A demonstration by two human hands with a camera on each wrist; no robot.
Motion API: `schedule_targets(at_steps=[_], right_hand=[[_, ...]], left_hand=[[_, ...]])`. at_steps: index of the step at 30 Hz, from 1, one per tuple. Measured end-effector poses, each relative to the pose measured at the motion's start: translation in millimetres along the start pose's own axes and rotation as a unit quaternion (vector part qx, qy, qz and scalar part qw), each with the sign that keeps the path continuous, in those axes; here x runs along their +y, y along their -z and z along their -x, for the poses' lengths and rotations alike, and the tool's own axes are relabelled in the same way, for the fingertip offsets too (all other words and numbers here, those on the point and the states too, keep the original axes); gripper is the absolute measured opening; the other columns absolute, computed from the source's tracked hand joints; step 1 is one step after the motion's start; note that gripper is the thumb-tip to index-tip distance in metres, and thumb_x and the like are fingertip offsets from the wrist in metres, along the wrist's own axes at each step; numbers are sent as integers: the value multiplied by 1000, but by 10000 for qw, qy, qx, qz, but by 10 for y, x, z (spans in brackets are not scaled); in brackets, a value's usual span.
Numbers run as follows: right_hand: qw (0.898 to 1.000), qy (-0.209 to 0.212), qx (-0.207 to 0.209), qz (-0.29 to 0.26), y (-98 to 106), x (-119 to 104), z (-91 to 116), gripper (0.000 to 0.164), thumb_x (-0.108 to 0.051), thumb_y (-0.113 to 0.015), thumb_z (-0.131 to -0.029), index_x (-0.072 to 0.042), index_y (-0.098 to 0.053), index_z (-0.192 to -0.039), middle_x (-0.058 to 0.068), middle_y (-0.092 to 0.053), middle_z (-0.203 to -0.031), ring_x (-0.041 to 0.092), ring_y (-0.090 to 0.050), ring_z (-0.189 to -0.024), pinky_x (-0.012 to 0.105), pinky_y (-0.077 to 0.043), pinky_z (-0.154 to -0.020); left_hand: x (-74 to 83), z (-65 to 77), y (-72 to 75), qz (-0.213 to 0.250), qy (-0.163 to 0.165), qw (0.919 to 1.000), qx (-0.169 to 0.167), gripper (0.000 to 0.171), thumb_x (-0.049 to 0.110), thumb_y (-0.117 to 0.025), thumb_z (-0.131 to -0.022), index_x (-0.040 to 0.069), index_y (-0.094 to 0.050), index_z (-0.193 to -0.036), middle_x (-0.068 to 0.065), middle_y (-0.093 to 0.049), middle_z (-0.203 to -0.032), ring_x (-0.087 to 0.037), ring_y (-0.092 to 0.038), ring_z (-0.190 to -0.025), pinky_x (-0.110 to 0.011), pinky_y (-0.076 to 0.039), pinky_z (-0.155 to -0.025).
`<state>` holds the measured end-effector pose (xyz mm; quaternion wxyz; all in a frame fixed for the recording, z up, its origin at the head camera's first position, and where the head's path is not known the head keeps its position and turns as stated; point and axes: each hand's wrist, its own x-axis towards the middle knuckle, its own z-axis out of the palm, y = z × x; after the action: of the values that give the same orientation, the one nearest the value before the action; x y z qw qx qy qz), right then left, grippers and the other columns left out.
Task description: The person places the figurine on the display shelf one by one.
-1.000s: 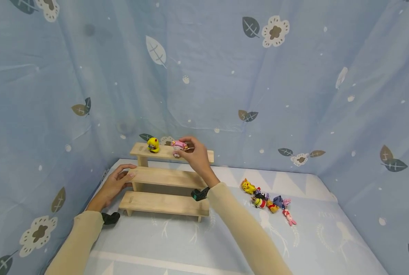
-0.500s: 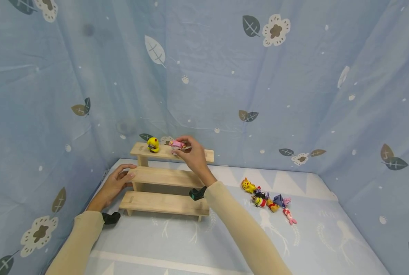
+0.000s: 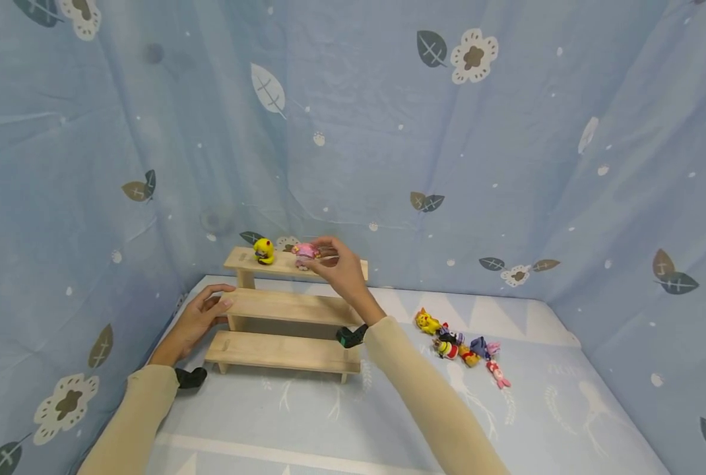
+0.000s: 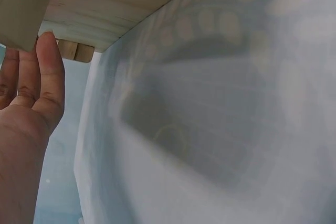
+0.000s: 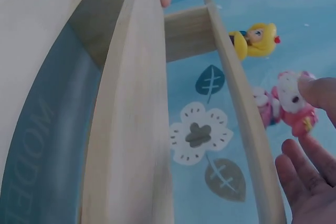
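Pink figurine [image 3: 305, 254] pinched between the thumb and fingers of the right hand [image 3: 342, 269], upright at the top shelf of a three-tier wooden stand [image 3: 284, 349].
Whether its base touches the board is hard to tell; a yellow figurine [image 3: 264, 251] sits on the same shelf, near it to the left; the left hand [image 3: 201, 313] grips the left end of the middle shelf; right of the stand, several colourful figurines [image 3: 448, 349] lie bunched on the cloth-covered table [image 3: 400, 422], before a blue leaf-and-flower curtain [image 3: 353, 132].
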<state>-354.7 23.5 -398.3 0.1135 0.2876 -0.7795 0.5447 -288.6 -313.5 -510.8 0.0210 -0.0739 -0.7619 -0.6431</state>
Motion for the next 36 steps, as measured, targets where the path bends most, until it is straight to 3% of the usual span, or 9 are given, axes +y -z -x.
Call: schedule_targets(at_steps=[4,11,19,24,36], right_hand=[[9999,85,117,-16,155,3,78,36,-22,-78,-95,-18,-65,-128,8,-67,-125,22,-66,-107,34,-56,-90],[9994,110,334,-69,444,24,196,34,-25,-77,-96,-16,-67,-127,0,-68,-122,20,-66,-106,40,-55,-94],[9985,37,544,89,800,173,422,33,-22,-76,-96,-10,-68,-125,9,-68,-122,19,-66,-104,39,-54,-94],[9977,-149,615,232,1008,310,606,31,-23,-76,-97,-13,-67,-125,7,-68,-123,19,-66,-105,37,-54,-94],[9918,-828,712,662,1483,678,1043,29,-29,-75,-98,-20,-67,-124,3,-67,-124,18,-65,-107,33,-55,-93]], left_hand=[[-7,-1,-5,-35,63,10000,43,55,36,-63,-105,15,-44,-152,-16,-51,-138,-13,-62,-110,-38,-58,-88],[14,5,0,-51,98,9999,50,59,38,-63,-104,13,-41,-154,-15,-50,-137,-12,-62,-110,-37,-58,-88],[14,-1,-21,-79,74,9999,55,58,37,-63,-104,14,-42,-153,-17,-52,-136,-10,-62,-107,-34,-58,-86],[25,16,-30,-59,118,9999,103,56,39,-63,-104,18,-43,-152,-15,-52,-135,-10,-63,-106,-34,-58,-86],[31,14,-36,-67,120,9999,81,62,40,-63,-104,12,-40,-154,-13,-53,-134,-10,-62,-108,-32,-58,-86]])
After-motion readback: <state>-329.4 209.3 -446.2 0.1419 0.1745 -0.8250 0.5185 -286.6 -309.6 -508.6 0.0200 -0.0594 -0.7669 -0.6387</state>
